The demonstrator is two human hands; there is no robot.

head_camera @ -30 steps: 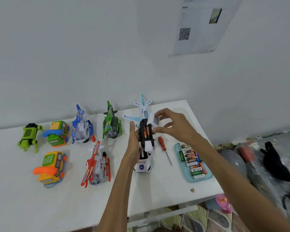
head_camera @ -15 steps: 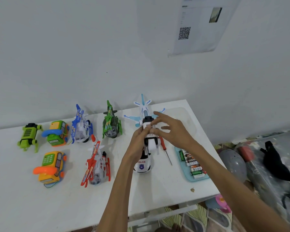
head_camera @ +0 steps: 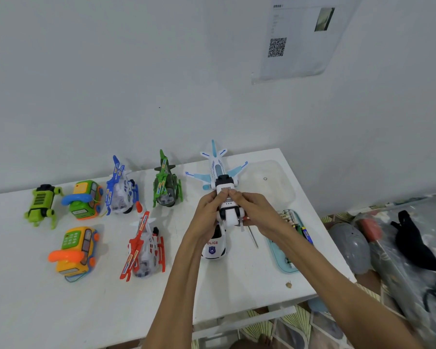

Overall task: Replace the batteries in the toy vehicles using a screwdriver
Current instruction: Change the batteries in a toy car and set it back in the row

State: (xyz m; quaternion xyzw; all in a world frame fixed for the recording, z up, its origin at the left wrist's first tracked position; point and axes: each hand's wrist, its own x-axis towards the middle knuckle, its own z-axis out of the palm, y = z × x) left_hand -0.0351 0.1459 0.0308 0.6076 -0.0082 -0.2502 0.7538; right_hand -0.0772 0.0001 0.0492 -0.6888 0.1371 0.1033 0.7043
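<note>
just above the bench (head_camera: 35,298), both hands hold a white-and-black toy vehicle (head_camera: 226,190), its ribbed white panel facing up. the left hand (head_camera: 207,212) and right hand (head_camera: 256,211) have their fingers (head_camera: 215,197) clamped on the toy, tips meeting on that panel. it hangs over a white police car (head_camera: 215,248). the screwdriver (head_camera: 252,235) lies on the bench beside the tray of batteries (head_camera: 286,263).

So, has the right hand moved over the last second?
Yes. The right hand came from beside the white plane toward the person, onto the held toy.
</note>
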